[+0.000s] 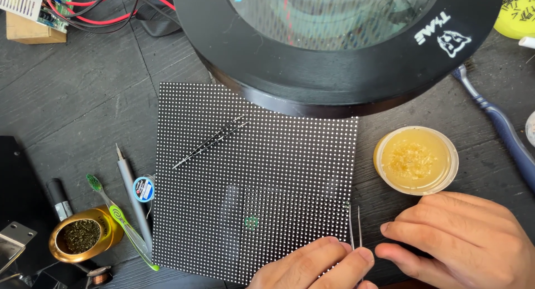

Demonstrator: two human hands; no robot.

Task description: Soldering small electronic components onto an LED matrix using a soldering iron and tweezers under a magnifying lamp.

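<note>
Pinching thin metal tweezers [355,228] in our left hand [312,267], we are resting our empty, loosely curled right hand [462,241] beside the black dotted LED panel [251,183] at the bench's near edge.

Thin metal tweezers [355,228]: two slim silver prongs, tips pointing up, close together, touching right edge of panel near its lower corner; lower ends hidden between fingers.

LED panel [262,177]: square black board, dense grid of white dots, lying flat on dark table; darker patch and small green mark near lower middle.
</note>
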